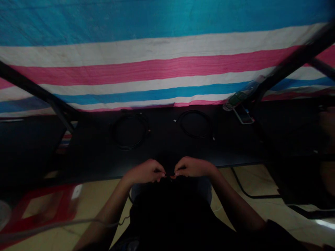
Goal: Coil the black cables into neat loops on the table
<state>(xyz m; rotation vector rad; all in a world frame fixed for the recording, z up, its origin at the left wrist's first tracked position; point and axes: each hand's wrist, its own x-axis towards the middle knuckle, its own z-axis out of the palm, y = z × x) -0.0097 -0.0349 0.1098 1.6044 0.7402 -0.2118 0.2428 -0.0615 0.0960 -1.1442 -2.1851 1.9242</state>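
Note:
Just over the table's near edge, my left hand [150,171] and my right hand [192,167] face each other, fingertips pinched together. Between them shows a small thin piece [172,176], dark with a reddish part; it is too small and dim to name. Beyond my left hand lies a coiled black cable [128,148], with a reddish tip on its right side. A second black cable coil [195,136] with pale connector ends rests beyond my right hand.
A black table [162,139] spans the view below a striped tarp [157,69]. A plastic bottle [239,97] and a phone [244,115] are at the back right. Dark frame bars [293,62] slant on both sides. A red stool [49,205] stands lower left.

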